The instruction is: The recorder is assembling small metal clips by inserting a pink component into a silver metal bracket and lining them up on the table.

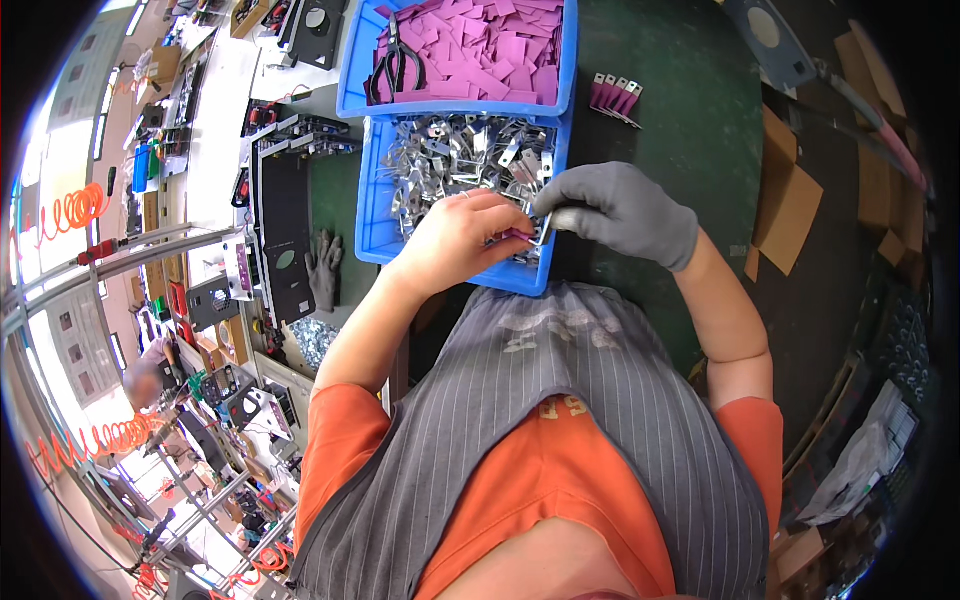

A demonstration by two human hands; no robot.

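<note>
My bare left hand [465,235] is closed in a pinch on a small pink strip [515,235]; its fingertips partly cover the strip. Facing it, my right hand [630,215], in a grey glove, grips a small bent metal bracket [543,230] between thumb and fingers. Strip and bracket meet or nearly meet; the exact contact is hidden. Both hands are over the near part of a blue bin [368,195] of loose metal brackets [465,150]. Behind it, another blue bin [450,109] holds many pink strips [490,50] and black-handled snips [395,65].
Several brackets with pink strips [615,98] lie in a row on the dark green table [670,90]. A grey glove [324,270] lies left, beside a black panel [283,250]. Cardboard [790,205] stands at the right. Another person [150,375] is far left.
</note>
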